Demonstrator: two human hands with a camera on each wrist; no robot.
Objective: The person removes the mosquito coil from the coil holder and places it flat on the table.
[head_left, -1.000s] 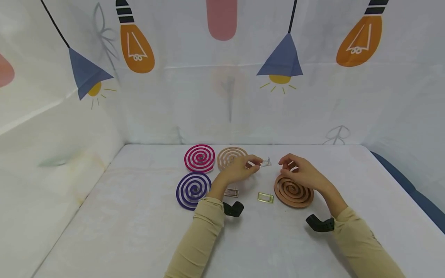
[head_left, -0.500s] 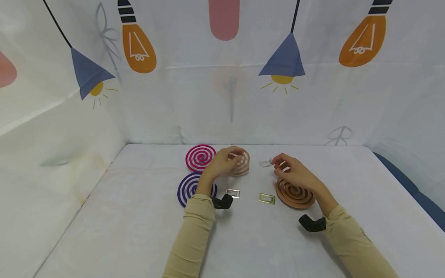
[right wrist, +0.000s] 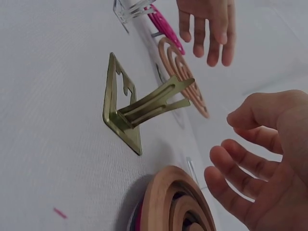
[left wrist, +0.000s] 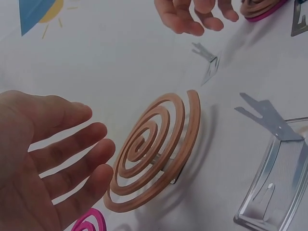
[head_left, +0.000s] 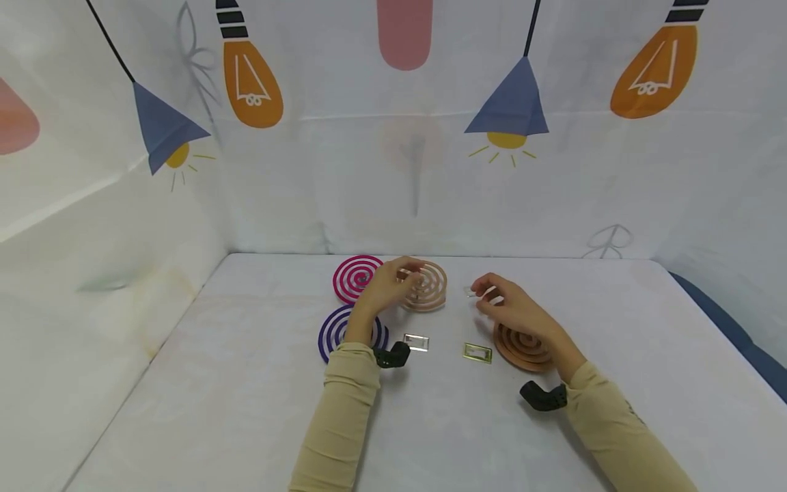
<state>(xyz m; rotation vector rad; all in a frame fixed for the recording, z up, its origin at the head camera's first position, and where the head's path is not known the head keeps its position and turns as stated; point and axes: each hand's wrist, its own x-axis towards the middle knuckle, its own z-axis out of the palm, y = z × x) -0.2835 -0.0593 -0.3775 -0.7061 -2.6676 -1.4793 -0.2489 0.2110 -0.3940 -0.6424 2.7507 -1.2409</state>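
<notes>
A tan mosquito coil (left wrist: 191, 130) is propped on a metal stand at the back of the table. Beside it my left hand (head_left: 384, 287) hovers with loosely bent fingers, holding nothing. My right hand (head_left: 507, 306) hangs in the air with relaxed fingers, in front of a small silver coil stand (left wrist: 211, 62) that it mostly hides in the head view. Below the right wrist lies a stack of brown coils (head_left: 519, 352), with a pink edge underneath. A gold coil stand (right wrist: 154, 101) and another silver coil stand (left wrist: 272, 118) lie between the arms, prongs raised.
Left of the tan coil are a pink coil (head_left: 353, 295) and, nearer, a purple-blue coil (head_left: 322, 335), partly hidden by the left wrist. A printed curtain (head_left: 344, 184) rises behind the table (head_left: 215, 383). Black wrist devices (head_left: 544, 398) stick out under both wrists.
My left hand has moved left, away from the back silver stand to beside the tan coil. My right hand has drifted slightly left toward that stand. The head view has shifted a little.
</notes>
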